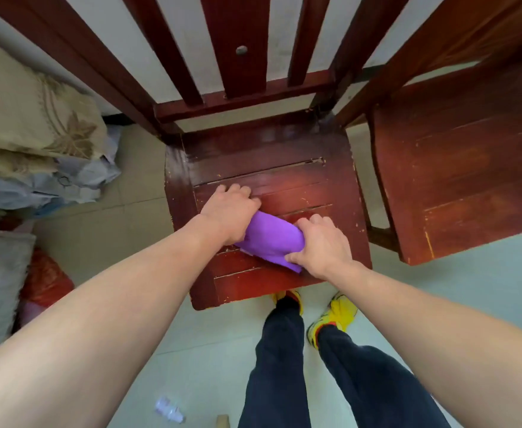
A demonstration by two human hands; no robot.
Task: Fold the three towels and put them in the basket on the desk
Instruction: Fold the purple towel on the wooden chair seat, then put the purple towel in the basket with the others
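Observation:
A purple towel (pixel 271 239), bunched into a small folded bundle, lies on the seat of a red-brown wooden chair (pixel 284 180). My left hand (pixel 233 213) grips its left end, fingers curled over the cloth. My right hand (pixel 321 244) clasps its right end, thumb on top of the fabric. Only this one towel shows. No basket and no desk appear in the head view.
A second wooden chair (pixel 469 168) stands to the right. Folded bedding and plastic bags (pixel 37 156) pile up at the left, with a red bag (pixel 44 282) below. My legs and yellow shoes (pixel 337 316) stand before the chair. A small plastic bottle (pixel 168 409) lies on the tiled floor.

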